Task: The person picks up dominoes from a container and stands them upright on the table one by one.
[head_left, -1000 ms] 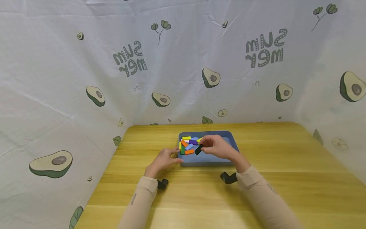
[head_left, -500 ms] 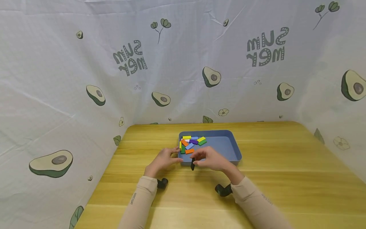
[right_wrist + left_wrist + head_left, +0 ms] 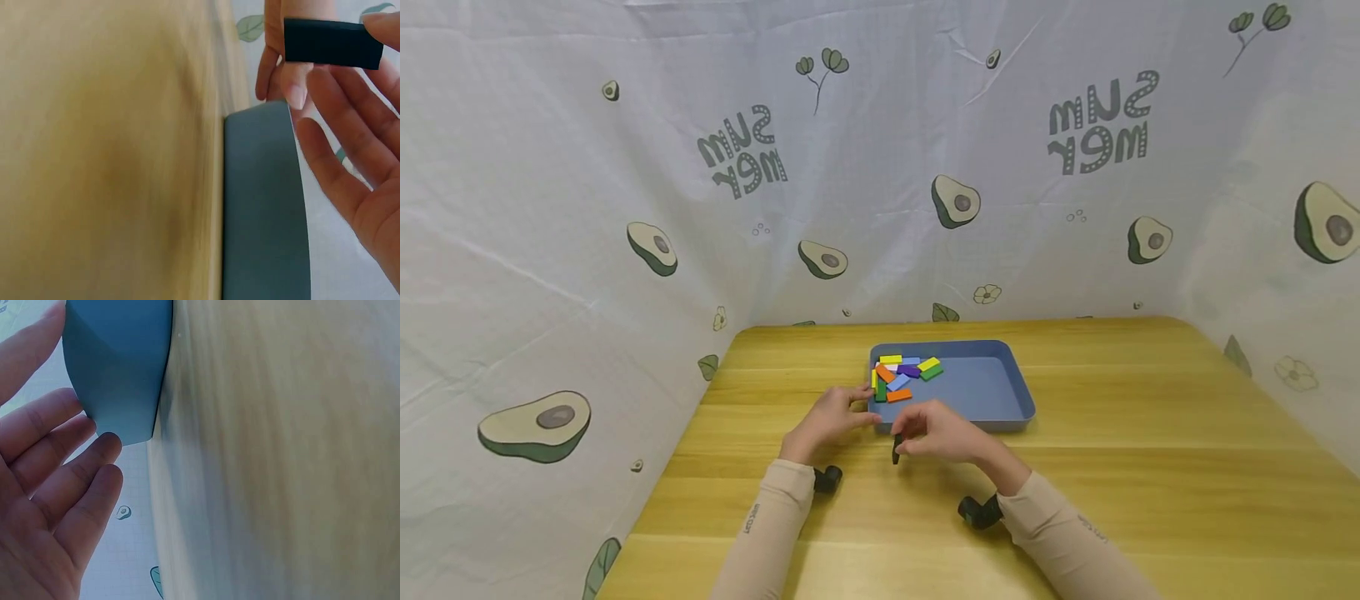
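In the head view, a blue-grey tray [image 3: 977,392] holds several coloured blocks [image 3: 898,381], heaped toward its left side. At the tray's front left corner, my left hand [image 3: 829,421] touches the outer wall with fingers mostly straight. The left wrist view shows these fingertips [image 3: 103,447] against the tray wall [image 3: 119,369]. Just in front of the tray, my right hand [image 3: 942,432] pinches a black block [image 3: 331,42] between thumb and fingers. The block hangs upright over the table in the head view; whether it touches the wood I cannot tell.
The wooden table [image 3: 1150,433] extends around the tray. A white cloth [image 3: 880,167] with avocado prints hangs behind and at both sides. Dark camera mounts [image 3: 979,512] project from both wrists.
My right hand has carried the black block out of the tray, over its front rim, toward me and slightly left. The left hand has stayed at the corner.
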`<state>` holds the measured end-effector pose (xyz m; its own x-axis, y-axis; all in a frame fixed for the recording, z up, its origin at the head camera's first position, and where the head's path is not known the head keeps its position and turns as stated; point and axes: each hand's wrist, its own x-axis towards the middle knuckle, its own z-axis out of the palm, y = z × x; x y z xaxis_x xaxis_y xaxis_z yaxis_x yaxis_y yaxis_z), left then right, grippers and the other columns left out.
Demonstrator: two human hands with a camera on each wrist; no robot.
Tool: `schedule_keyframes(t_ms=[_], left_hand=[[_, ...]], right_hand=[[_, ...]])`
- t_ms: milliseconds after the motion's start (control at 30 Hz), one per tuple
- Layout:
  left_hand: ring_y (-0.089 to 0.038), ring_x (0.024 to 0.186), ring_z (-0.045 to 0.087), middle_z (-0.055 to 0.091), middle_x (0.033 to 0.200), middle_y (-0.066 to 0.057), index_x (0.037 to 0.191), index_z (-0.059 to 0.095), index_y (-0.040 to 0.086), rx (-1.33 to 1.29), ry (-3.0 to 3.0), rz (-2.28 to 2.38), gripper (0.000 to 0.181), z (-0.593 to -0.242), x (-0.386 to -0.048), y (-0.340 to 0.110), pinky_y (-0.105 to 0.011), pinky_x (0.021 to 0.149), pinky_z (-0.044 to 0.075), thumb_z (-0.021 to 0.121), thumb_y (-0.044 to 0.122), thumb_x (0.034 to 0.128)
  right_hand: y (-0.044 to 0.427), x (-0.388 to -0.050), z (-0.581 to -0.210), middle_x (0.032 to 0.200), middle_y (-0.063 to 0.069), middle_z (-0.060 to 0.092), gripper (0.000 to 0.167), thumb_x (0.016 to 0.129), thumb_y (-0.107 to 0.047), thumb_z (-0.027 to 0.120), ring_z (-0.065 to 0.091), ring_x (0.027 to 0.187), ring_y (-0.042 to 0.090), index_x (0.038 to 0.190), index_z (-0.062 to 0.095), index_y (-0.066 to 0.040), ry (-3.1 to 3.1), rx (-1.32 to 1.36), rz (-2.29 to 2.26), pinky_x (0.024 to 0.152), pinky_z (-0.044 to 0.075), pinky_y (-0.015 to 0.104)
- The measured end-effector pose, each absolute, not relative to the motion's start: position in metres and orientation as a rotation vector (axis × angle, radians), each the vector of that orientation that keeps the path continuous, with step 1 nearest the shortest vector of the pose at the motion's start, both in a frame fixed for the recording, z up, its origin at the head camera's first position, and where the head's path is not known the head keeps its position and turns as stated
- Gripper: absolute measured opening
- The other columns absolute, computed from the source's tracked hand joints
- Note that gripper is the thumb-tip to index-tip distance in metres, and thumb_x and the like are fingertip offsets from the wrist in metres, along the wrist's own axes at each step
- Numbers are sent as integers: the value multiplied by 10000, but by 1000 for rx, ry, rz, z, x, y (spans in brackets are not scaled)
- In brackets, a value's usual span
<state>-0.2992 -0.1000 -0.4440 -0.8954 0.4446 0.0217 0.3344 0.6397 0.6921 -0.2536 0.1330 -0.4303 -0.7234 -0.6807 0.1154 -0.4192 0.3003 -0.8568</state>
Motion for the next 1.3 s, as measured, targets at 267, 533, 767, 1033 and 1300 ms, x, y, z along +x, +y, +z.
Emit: schedule_keyframes(t_ms=[267,533,767,1033,1300], left_hand=[[-282,1451,408,498,1518,-81,1373,605,41,622,2699,1105,545,-442,-298,-100,-459,1167,379,747,298,915],[-289,1452,407,497,1519,-88,1369,610,42,608,2695,1113,543,-442,-297,-101,-457,1149,406,749,302,913],[-293,1441,421,495,1519,-88,1374,607,48,629,2703,1106,536,-443,-297,-102,-363,999,465,747,288,915],[-284,1423,447,498,1515,-94,1369,610,44,637,2702,1108,543,-443,-299,-102,-340,936,467,754,291,908],[-297,1393,481,494,1519,-98,1379,601,47,646,2696,1097,554,-444,-299,-101,-327,909,469,749,305,912]], right_hand=[[125,-250,-440,967,171,743,164,900,-40,700,697,865,58,1036,711,50,2234,-1048,-1361,833,565,218],[121,-250,-449,947,175,743,200,883,-54,745,682,831,54,1042,716,65,2142,-1079,-1390,813,568,224],[118,-250,-456,908,147,738,175,840,-26,783,658,782,63,988,725,49,2143,-1024,-1372,740,557,200],[118,-250,-459,866,122,727,179,829,-17,790,636,729,72,976,710,46,2145,-987,-1378,689,539,197],[119,-248,-461,857,97,718,187,842,-6,771,633,738,96,1005,695,43,2151,-938,-1366,687,532,200]])
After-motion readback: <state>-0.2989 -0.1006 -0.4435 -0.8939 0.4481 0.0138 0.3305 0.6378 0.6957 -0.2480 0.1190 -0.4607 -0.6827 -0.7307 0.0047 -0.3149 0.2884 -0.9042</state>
